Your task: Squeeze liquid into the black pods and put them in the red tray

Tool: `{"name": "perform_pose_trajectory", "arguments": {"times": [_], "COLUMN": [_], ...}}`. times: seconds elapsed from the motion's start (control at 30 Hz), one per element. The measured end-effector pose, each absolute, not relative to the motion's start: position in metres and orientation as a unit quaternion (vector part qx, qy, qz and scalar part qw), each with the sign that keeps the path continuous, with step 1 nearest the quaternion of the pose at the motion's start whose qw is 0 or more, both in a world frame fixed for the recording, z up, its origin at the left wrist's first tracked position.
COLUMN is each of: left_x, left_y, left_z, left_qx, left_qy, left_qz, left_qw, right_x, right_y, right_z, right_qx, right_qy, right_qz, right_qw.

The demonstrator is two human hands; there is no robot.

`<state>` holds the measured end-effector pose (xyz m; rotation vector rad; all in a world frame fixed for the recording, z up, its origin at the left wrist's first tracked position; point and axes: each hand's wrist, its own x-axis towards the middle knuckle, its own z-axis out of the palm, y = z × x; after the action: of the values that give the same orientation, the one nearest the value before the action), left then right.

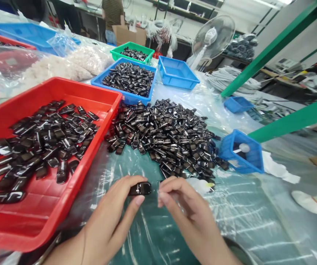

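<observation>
Between the thumb and fingers of my left hand (116,209) is a glossy black plastic piece (144,188), its rounded end pointing right. My right hand (187,206) is just to the right of it, not touching it, thumb and fingertips pinched together; anything between them is too small to make out. Beyond both hands lies a large heap of similar black pieces (175,136) on the green, plastic-covered table (158,235). More such pieces lie in the red tray (37,221) at the left.
Behind the heap stand a filled blue tray (150,94), a filled green tray (114,55) and another blue tray (177,79). A small blue bin (248,165) and green posts (291,123) are at the right. A fan (210,36) and a person (112,14) are farther back.
</observation>
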<state>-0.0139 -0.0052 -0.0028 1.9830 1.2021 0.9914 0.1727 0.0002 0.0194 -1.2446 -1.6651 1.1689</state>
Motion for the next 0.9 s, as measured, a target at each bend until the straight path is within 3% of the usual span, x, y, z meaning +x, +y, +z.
{"name": "perform_pose_trajectory", "arguments": {"times": [0.13, 0.3, 0.5, 0.73, 0.9], "left_x": [-0.014, -0.014, -0.015, -0.011, -0.016], "left_y": [-0.004, -0.004, -0.004, 0.000, -0.015], "left_z": [-0.002, -0.003, -0.004, -0.003, 0.011], "left_qx": [0.771, 0.785, 0.794, 0.843, 0.829], "left_qy": [0.423, 0.381, 0.386, 0.341, 0.372], "left_qz": [0.348, 0.341, 0.346, 0.382, 0.401], "left_qw": [0.326, 0.351, 0.318, 0.164, 0.118], "right_x": [0.172, 0.168, 0.167, 0.162, 0.162], "right_y": [0.000, 0.000, -0.002, -0.003, -0.011], "right_z": [0.029, 0.023, 0.022, 0.014, 0.020], "right_qx": [-0.454, -0.409, -0.379, -0.363, -0.349], "right_qy": [-0.509, -0.386, -0.327, -0.295, -0.344], "right_qz": [0.621, 0.724, 0.763, 0.795, 0.792], "right_qw": [0.387, 0.400, 0.409, 0.386, 0.365]}}
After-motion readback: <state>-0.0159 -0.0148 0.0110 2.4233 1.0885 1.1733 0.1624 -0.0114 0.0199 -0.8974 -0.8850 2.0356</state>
